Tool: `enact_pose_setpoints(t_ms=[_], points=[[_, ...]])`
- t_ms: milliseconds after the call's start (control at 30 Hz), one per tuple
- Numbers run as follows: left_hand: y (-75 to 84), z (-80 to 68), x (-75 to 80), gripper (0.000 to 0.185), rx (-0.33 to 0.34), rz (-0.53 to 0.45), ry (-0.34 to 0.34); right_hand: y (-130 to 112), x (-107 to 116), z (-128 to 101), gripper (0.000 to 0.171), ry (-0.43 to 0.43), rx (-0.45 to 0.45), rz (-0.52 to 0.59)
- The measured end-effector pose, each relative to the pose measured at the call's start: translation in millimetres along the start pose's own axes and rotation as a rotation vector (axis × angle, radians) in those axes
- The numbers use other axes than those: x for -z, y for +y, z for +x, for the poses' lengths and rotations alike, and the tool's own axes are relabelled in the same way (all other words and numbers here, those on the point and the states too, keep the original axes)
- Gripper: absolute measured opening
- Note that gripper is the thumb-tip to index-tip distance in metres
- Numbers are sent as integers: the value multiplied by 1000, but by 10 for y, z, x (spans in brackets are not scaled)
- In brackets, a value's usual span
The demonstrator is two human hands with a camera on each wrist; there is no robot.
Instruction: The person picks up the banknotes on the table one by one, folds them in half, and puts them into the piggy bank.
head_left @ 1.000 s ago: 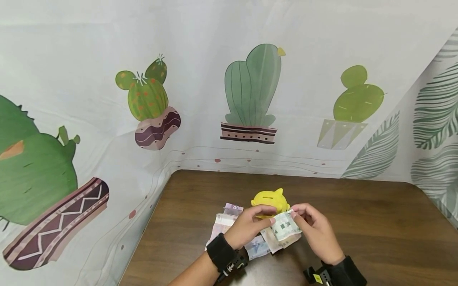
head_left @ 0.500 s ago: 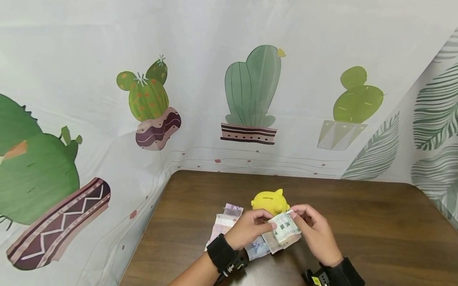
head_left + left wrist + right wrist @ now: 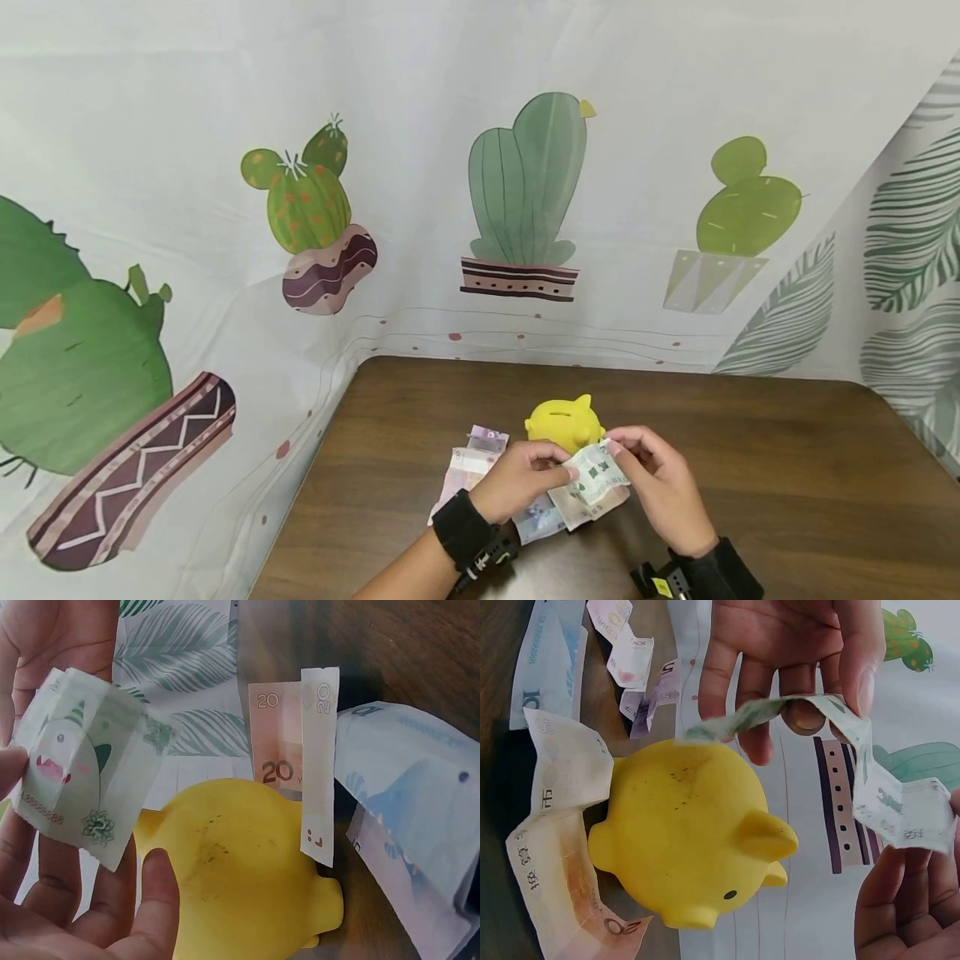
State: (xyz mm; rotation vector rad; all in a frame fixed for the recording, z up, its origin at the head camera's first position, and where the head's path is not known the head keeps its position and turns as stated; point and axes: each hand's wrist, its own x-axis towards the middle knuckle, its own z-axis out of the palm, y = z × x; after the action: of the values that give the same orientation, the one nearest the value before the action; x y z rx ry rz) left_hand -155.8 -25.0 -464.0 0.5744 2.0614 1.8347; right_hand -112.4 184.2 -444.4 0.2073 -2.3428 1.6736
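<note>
Both hands hold one green banknote (image 3: pixel 597 477) just in front of a yellow piggy bank (image 3: pixel 563 419) on the brown table (image 3: pixel 750 467). My left hand (image 3: pixel 525 475) pinches the note's left end; my right hand (image 3: pixel 654 479) pinches its right end. In the left wrist view the folded green banknote (image 3: pixel 75 772) sits between my fingers, above the piggy bank (image 3: pixel 240 877). The right wrist view shows the note (image 3: pixel 885 787) stretched and bent between the two hands, over the piggy bank (image 3: pixel 690 832).
Several other banknotes lie on the table: pink and purple ones (image 3: pixel 468 467) left of the bank, a blue one (image 3: pixel 538 521) and a tan one (image 3: pixel 577 508) under my hands. A cactus-print cloth (image 3: pixel 525 192) hangs behind and to the sides.
The hands and the green note have barely shifted; the note sits slightly lower and more bent between the fingers.
</note>
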Motion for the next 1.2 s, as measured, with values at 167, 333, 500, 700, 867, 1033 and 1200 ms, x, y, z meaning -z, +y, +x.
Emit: enact_pose_setpoints(t_ms=[167,333,500,700,867,1033,1200], points=[[14,5,21,17,-4,-8,24,1,-5,6,23,-5,15,19],[22,34,41,21,-18,-75,51,15,-23,33,26,35,106,53],[20,52,47,21,-23,-133,81,4,-58,25,26,134,211,81],[26,42,58,25,6,-190,108,17,-79,-16,23,143,211,-10],[44,45,67,31,25,-251,108,35,-101,-3,27,117,254,-25],[55,48,75,35,33,-315,71,61,-120,1,33,77,282,-64],[42,50,84,36,38,-340,45,98,-126,-13,34,40,200,-123]])
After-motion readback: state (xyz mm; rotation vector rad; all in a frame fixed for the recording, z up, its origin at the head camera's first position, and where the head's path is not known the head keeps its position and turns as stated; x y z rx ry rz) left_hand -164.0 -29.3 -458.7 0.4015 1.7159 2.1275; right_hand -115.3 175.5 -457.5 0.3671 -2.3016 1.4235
